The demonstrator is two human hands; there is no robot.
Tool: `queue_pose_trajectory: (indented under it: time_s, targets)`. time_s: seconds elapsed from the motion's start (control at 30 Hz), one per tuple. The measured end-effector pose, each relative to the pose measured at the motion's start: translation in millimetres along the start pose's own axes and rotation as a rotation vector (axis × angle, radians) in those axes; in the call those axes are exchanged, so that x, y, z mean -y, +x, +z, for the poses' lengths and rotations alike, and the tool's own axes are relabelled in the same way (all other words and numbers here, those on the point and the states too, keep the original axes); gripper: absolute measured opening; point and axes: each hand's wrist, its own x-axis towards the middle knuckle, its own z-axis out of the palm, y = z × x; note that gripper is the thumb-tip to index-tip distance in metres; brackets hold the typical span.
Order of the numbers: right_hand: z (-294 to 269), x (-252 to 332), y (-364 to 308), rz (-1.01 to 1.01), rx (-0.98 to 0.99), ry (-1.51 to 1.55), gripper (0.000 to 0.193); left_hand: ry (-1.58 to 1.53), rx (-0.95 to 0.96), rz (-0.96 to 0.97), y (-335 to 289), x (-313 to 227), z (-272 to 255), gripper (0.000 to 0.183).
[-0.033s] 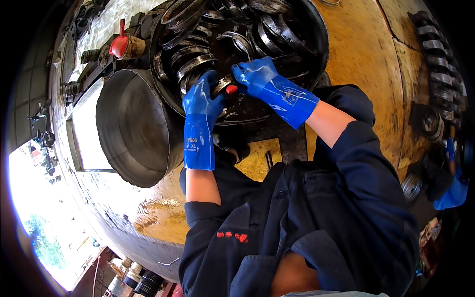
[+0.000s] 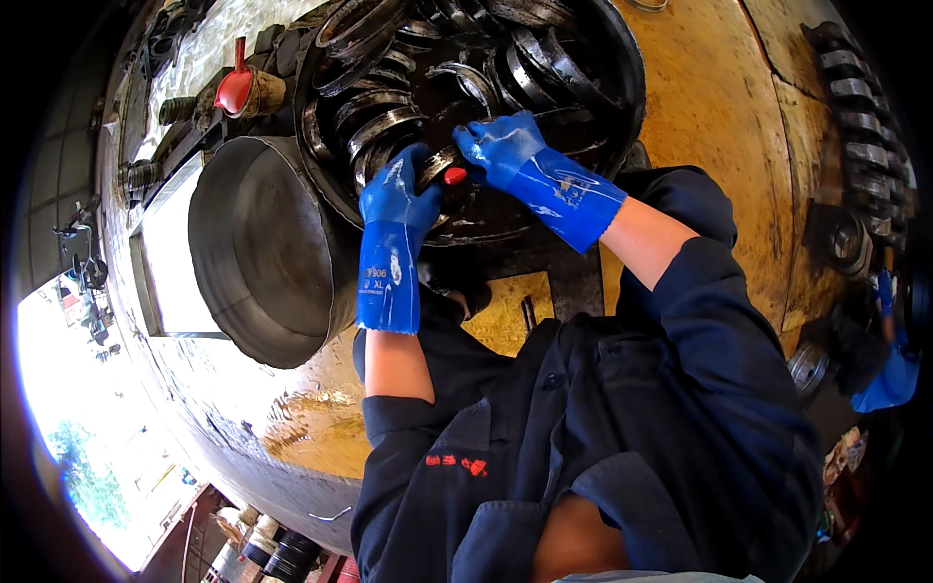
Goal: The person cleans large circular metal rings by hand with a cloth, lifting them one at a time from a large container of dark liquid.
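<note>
A round dark basin (image 2: pixel 634 107) holds oily liquid and several shiny metal rings (image 2: pixel 384 124). Both my hands wear long blue rubber gloves and are inside its near part. My left hand (image 2: pixel 397 189) is closed around one oily metal ring (image 2: pixel 437 167), whose far edge shows past the fingers. Close by on the right, my right hand (image 2: pixel 501 146) has its fingers curled together; what they grip is hidden. A small red piece (image 2: pixel 455 176) shows between the hands, against the ring; its kind is unclear.
Left of the basin, a large empty-looking metal drum (image 2: pixel 267 253) lies tilted. Beyond it stands a small tub with a red-handled scoop (image 2: pixel 233 92). Along the far right runs a row of metal parts (image 2: pixel 865 126). At the right edge is another person's blue-gloved arm (image 2: pixel 886 374).
My left wrist has turned slightly and the glove cuff has shifted a little left. My right hand has barely moved.
</note>
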Motion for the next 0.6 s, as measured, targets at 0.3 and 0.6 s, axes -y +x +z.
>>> queue_pose_trajectory:
  time_s: [0.3, 0.6]
  targets:
    - [-10.3, -17.7, -4.2, 0.417, -0.184, 1.122, 0.025, -0.743, -0.144, -0.361, 2.0, 25.8, -7.9, 0.038]
    - [-14.5, -4.9, -2.4, -0.247, -0.577, 0.747, 0.03, -0.886, -0.231, -0.444, 0.0, 0.6, -12.1, 0.028]
